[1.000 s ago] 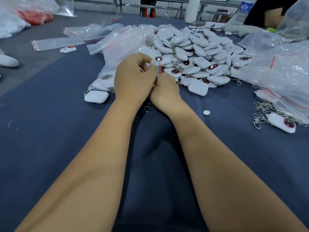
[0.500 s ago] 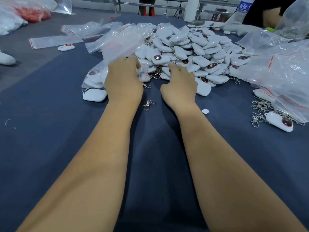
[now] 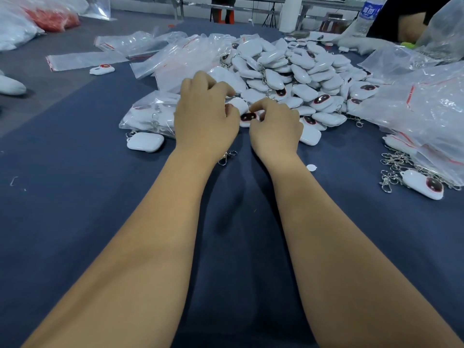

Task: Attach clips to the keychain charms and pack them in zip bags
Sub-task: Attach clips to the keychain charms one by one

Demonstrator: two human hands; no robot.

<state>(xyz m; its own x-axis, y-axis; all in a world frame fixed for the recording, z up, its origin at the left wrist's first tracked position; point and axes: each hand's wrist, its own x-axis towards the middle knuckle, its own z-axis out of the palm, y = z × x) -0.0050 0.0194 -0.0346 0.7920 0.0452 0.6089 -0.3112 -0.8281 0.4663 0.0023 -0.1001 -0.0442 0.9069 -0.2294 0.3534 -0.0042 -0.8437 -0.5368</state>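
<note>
A big pile of white keychain charms (image 3: 288,71) with dark red ovals lies on the blue cloth ahead of me. At its near edge my left hand (image 3: 204,116) and my right hand (image 3: 275,126) meet, fingers curled. Between their fingertips sits one white charm with a red oval (image 3: 247,117), and both hands pinch it. One loose metal clip (image 3: 227,156) rests on the cloth just below my left wrist. Empty zip bags (image 3: 175,59) are heaped left of the pile. A zip bag filled with charms (image 3: 148,114) lies beside my left hand.
A single white charm (image 3: 145,141) lies left of my wrist. On the right are a heap of metal clips (image 3: 394,162), a charm with clips attached (image 3: 421,183) and more plastic bags (image 3: 426,101). Another person's arm (image 3: 406,26) is at the far right corner.
A second ago both hands held a zip bag by its red strip. They let it go beside the pile, spread apart over the charms, and have now closed together on one charm.
</note>
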